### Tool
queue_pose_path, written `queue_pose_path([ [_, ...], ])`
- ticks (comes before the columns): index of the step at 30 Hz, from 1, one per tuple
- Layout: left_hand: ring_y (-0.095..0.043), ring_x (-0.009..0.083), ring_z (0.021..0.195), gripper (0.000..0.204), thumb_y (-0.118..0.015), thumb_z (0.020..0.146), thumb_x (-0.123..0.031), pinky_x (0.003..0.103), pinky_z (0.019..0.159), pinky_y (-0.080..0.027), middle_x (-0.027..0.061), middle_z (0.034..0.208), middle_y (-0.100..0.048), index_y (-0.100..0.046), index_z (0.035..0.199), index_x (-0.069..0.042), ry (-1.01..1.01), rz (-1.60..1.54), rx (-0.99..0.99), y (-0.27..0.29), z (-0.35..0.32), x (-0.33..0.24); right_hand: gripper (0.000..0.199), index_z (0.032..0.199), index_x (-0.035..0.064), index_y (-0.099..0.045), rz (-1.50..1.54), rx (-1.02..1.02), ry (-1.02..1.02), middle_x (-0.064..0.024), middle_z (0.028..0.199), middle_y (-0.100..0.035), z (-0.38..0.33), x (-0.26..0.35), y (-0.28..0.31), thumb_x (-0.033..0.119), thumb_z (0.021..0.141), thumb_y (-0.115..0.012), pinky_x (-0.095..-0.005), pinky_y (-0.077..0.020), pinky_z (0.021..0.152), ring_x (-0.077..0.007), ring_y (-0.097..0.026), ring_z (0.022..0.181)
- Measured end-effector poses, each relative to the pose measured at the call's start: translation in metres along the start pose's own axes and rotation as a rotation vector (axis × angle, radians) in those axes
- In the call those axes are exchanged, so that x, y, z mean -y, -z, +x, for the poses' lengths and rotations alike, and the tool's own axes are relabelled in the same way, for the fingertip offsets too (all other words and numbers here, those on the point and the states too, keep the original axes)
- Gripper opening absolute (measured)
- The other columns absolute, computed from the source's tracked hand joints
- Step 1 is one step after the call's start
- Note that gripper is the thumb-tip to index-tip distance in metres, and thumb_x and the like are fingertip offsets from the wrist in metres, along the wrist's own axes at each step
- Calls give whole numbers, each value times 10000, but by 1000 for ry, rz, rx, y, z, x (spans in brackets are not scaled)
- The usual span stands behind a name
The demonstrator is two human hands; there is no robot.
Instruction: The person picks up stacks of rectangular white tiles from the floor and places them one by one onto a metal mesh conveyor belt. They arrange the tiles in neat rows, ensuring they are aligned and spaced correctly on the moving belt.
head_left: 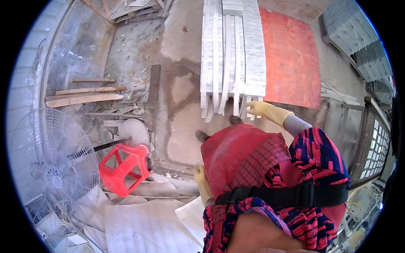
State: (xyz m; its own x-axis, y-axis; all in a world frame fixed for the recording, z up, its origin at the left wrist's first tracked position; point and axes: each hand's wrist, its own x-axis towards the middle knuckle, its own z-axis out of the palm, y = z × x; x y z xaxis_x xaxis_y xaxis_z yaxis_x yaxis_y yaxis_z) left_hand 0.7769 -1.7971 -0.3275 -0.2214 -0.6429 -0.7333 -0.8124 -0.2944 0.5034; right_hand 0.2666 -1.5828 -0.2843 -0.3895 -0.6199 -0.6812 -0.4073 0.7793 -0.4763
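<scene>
My right hand (263,110), in a pale yellow glove, reaches to the near end of a stack of long pale grey strips (231,55). Its fingers are slightly apart, at the overhanging strip ends (242,107); no strip is plainly gripped. My left hand (201,177), also gloved in yellow, hangs low beside the dark red apron (236,154) with nothing visible in it. Its fingers look loosely apart, though partly hidden. Several strips on top lie unevenly and poke out past the stack's near end. A short pale block (232,7) rests on the far part.
A red-orange board (291,59) lies right of the stack. At left stand a red plastic stool (123,170) and a large wire-caged fan (54,177), near wooden planks (86,99) and rubble. Stacked pale panels (352,25) stand far right. White sheets (147,225) lie at lower left.
</scene>
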Motion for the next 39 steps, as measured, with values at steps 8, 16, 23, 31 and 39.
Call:
queue_pose_path([
  [8, -713, 261, 1060, 569, -708, 989, -396, 438, 961, -552, 158, 1150, -777, -667, 1403, -7, 24, 54, -49, 143, 89, 10, 583, 1446, 182, -689, 85, 18, -338, -201, 1426, -698, 51, 51, -55, 489, 952, -650, -486, -538, 1104, -393, -678, 1291],
  [16, -733, 320, 1162, 611, -679, 962, -453, 443, 1035, -547, 180, 1232, -784, -673, 1433, -64, -45, 93, -72, 287, 244, -23, 611, 1454, 179, -687, 223, -80, -276, -187, 1435, -702, 75, 145, -121, 508, 939, -686, -461, -514, 1142, -376, -656, 1345],
  [23, -677, 191, 689, 556, -687, 904, -433, 392, 639, -546, 73, 777, -709, -753, 1307, -55, -185, 447, 62, 280, 376, -69, 602, 1523, 163, -617, 290, -92, -410, -192, 1445, -694, 38, 253, -65, 476, 1010, -662, -459, -537, 1103, -372, -668, 1318],
  [31, -719, 303, 1238, 592, -683, 958, -426, 407, 1052, -545, 219, 1308, -758, -697, 1402, -33, -384, 435, 327, 233, 413, -274, 593, 1502, 152, -635, 489, -148, -510, -199, 1349, -743, 99, 212, -95, 454, 993, -662, -448, -562, 1055, -367, -716, 1229],
  [39, -751, 257, 1087, 477, -730, 939, -368, 422, 982, -572, 174, 1148, -796, -745, 1285, -40, -465, 682, 409, 234, 554, -416, 602, 1484, 148, -651, 649, -316, -496, -205, 1269, -776, 216, 243, 46, 447, 961, -663, -451, -576, 1023, -367, -748, 1156],
])
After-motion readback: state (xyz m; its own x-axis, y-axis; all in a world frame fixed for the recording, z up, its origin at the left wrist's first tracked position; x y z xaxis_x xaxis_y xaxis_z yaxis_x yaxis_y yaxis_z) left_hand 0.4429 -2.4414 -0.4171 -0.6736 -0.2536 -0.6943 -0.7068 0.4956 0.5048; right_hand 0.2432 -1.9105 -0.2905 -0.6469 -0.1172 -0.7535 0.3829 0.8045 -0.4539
